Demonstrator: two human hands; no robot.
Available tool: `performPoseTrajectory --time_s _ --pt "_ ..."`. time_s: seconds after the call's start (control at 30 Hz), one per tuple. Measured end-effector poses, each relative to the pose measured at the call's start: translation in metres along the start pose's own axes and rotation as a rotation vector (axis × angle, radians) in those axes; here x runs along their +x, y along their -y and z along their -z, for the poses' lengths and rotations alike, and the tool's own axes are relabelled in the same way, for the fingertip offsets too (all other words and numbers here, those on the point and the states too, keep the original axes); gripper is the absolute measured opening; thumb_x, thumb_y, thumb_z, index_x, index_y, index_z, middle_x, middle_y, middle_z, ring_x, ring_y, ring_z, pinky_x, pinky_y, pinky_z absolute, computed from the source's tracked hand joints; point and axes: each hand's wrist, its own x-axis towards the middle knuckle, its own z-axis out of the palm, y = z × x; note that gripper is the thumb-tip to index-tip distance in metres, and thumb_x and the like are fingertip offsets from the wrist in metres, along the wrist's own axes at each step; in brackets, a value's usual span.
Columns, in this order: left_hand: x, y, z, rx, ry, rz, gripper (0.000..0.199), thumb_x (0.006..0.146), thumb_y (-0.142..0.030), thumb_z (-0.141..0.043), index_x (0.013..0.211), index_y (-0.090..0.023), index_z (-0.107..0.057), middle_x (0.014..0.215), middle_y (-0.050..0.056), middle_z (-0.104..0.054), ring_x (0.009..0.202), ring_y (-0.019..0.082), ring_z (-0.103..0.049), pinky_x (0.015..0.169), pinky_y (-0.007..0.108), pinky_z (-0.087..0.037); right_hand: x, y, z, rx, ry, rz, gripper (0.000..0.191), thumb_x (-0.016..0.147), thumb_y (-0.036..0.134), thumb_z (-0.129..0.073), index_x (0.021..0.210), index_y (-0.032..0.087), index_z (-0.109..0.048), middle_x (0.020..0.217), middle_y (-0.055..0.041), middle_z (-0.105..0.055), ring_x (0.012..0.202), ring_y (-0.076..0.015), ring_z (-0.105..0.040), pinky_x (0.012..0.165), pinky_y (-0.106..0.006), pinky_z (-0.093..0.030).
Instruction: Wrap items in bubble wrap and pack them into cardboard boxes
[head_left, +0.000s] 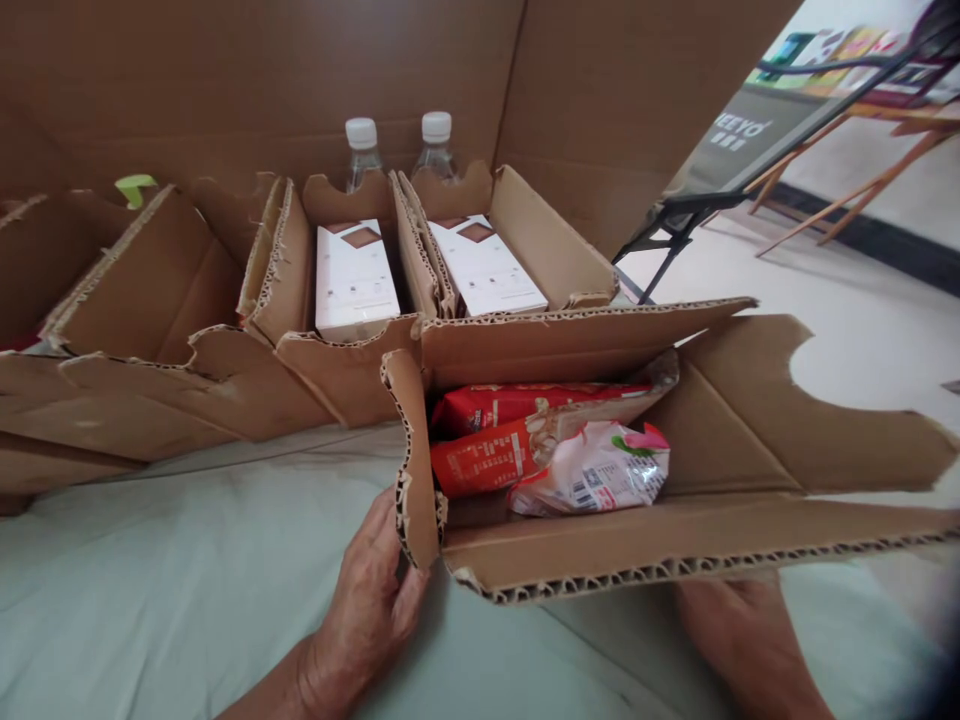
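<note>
A narrow open cardboard box (pixel 600 545) lies across the front, angled outward to the right of the row. Inside it are a red packet (pixel 487 408), an orange-red packet (pixel 480 460) and a crumpled white-and-pink packet (pixel 611 468). My left hand (pixel 375 590) grips the box's left end, thumb in front and fingers partly hidden behind the panel. From below, my right hand (pixel 739 630) holds the long front side; its fingers are hidden under the cardboard.
Behind stand several cardboard compartments (pixel 150 290), two with white boxes (pixel 356 280). Two white-capped bottles (pixel 362 150) rise behind those. Tall cardboard walls (pixel 262 90) close off the back. A pale green cloth (pixel 187 580) lies underneath. A folding chair (pixel 720 140) stands at right.
</note>
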Motion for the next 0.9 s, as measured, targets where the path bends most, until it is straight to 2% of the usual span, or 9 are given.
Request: performPoseTrajectory --time_s 0.13,0.3,0.47,0.53,0.63,0.73,0.83,0.9 --pt "0.005 -0.001 0.002 0.007 0.034 0.004 0.043 0.097 -0.02 -0.051 0.139 -0.025 -0.06 0.137 0.011 -0.068 0.128 0.03 -0.063 0.104 0.045 -0.058 0.003 0.015 -0.001 -0.144 0.002 0.055 0.033 0.08 0.043 -0.065 0.053 0.025 -0.062 0.052 -0.0012 -0.064 0.051 -0.0198 -0.063 0.047 -0.027 -0.052" --pt "0.009 -0.004 0.003 0.028 0.057 0.021 0.04 0.099 -0.023 -0.048 0.137 -0.025 -0.062 0.125 0.013 -0.073 0.118 0.031 -0.068 0.092 0.045 -0.062 0.001 0.006 -0.005 -0.188 -0.097 -0.014 0.036 0.08 0.055 -0.066 0.066 0.022 -0.07 0.062 -0.0048 -0.068 0.059 -0.0222 -0.065 0.053 -0.03 -0.054" --pt "0.008 -0.005 -0.001 0.123 -0.003 -0.019 0.055 0.096 -0.016 -0.047 0.151 -0.02 -0.044 0.135 0.017 -0.066 0.125 0.03 -0.063 0.099 0.047 -0.058 0.005 0.014 -0.012 -0.101 -0.095 -0.074 0.039 0.076 0.062 -0.07 0.076 0.023 -0.067 0.069 -0.0033 -0.068 0.064 -0.0211 -0.063 0.058 -0.031 -0.054" --pt "0.01 -0.008 -0.002 0.184 0.006 -0.032 0.06 0.094 -0.016 -0.05 0.153 -0.016 -0.038 0.139 0.02 -0.062 0.129 0.032 -0.059 0.104 0.051 -0.054 0.007 0.021 -0.016 -0.064 -0.059 -0.071 0.036 0.078 0.059 -0.07 0.085 0.024 -0.068 0.079 -0.0035 -0.071 0.074 -0.0214 -0.065 0.067 -0.032 -0.056" --pt "0.014 -0.015 -0.003 0.301 0.082 0.026 0.072 0.09 -0.023 -0.057 0.155 -0.008 -0.03 0.148 0.024 -0.054 0.137 0.038 -0.051 0.113 0.058 -0.044 0.01 0.023 -0.022 -0.012 -0.024 -0.065 0.044 0.08 0.061 -0.068 0.104 0.025 -0.069 0.104 -0.008 -0.074 0.093 -0.0259 -0.067 0.086 -0.039 -0.054" --pt "0.009 -0.023 0.005 0.427 0.219 0.093 0.082 0.092 -0.038 -0.06 0.157 -0.001 -0.026 0.159 0.028 -0.041 0.149 0.041 -0.038 0.124 0.058 -0.03 0.009 0.015 -0.022 -0.097 0.006 -0.113 0.057 0.077 0.069 -0.065 0.112 0.025 -0.069 0.117 -0.013 -0.072 0.098 -0.0324 -0.068 0.09 -0.048 -0.052" --pt "-0.017 -0.034 0.025 0.495 0.39 0.061 0.075 0.099 -0.053 -0.051 0.156 -0.008 -0.035 0.165 0.027 -0.033 0.155 0.043 -0.027 0.126 0.063 -0.018 -0.002 0.004 -0.015 -0.284 0.046 -0.082 0.072 0.076 0.078 -0.058 0.126 0.026 -0.065 0.135 -0.0174 -0.064 0.113 -0.0428 -0.065 0.09 -0.058 -0.051" --pt "-0.045 -0.044 0.041 0.505 0.459 0.007 0.071 0.102 -0.058 -0.042 0.157 -0.014 -0.038 0.166 0.024 -0.032 0.155 0.043 -0.026 0.124 0.065 -0.017 -0.016 0.0 -0.01 -0.348 0.052 0.009 0.076 0.079 0.079 -0.058 0.134 0.027 -0.061 0.146 -0.0191 -0.056 0.126 -0.0472 -0.056 0.091 -0.063 -0.051"
